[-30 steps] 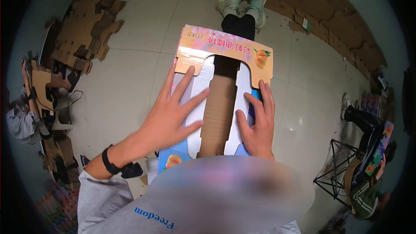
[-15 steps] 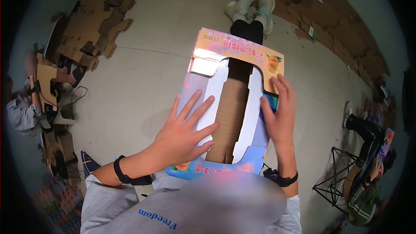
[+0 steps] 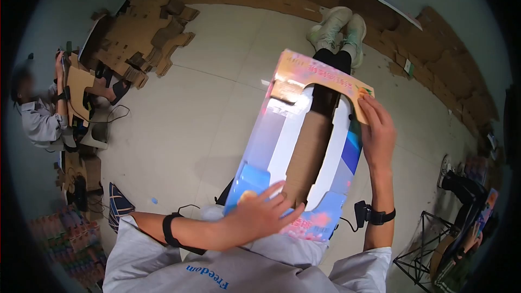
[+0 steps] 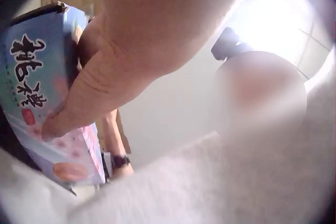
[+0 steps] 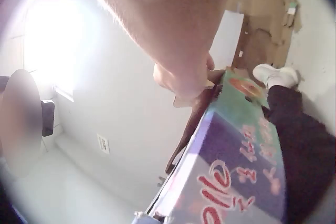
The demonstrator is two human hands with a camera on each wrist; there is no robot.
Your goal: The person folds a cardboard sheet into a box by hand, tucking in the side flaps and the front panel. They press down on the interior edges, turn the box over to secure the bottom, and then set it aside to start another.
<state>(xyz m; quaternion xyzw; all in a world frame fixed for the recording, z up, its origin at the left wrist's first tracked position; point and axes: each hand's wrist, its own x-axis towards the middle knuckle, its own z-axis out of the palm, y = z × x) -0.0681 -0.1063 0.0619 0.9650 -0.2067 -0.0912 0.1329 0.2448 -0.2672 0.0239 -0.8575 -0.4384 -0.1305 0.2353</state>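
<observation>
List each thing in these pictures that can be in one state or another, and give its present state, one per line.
Printed box: middle of top open, no contents showing
Left hand: fingers extended, touching the box's near end
Right hand: gripping the far corner's flap
Right wristband: fastened
Cardboard sheets: flat, piled
Pale shoes: worn

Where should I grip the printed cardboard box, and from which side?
Probably by the box's long side walls, one hand from each side: they look straight and deep, while the arched end panel on top looks thin and might bend.
</observation>
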